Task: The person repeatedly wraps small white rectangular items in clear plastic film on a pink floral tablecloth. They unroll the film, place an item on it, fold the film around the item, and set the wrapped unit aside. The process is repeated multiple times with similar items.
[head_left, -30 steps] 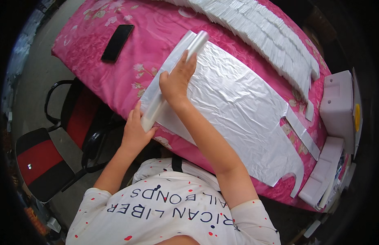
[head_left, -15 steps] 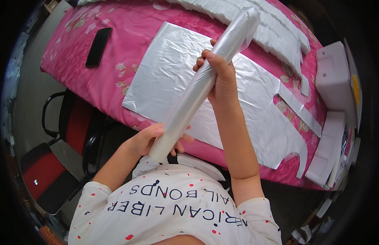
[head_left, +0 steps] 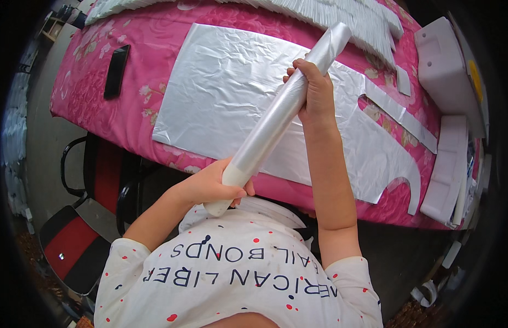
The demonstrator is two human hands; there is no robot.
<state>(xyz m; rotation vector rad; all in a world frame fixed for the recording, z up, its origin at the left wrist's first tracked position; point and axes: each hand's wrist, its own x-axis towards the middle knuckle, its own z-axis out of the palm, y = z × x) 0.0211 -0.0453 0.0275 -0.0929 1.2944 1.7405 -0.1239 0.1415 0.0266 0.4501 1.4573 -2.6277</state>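
A long roll of silvery-white plastic film point(head_left: 273, 123) slants across the front of me, its far end up and to the right. My left hand point(head_left: 224, 183) is wrapped round the near end, close to my shirt. Further up, my right hand point(head_left: 318, 90) grips the roll below its far end, fingers closed round it. Under the roll, a flat vest-style plastic bag point(head_left: 210, 93) lies spread on the table point(head_left: 82, 109), with its handle cut-outs toward the right. Its surface is wrinkled, and the roll and my right arm cover part of it.
A black phone point(head_left: 117, 71) lies at the table's left. Rows of white folded pieces point(head_left: 325, 22) line the far edge. White foam boxes point(head_left: 442, 60) stand at the right end. A red and black chair point(head_left: 73, 240) is at the lower left.
My left hand has gone from loosely spread fingers to a wrapped grip on the roll's near end. The far end has come slightly lower, and my right hand has shifted right in view.
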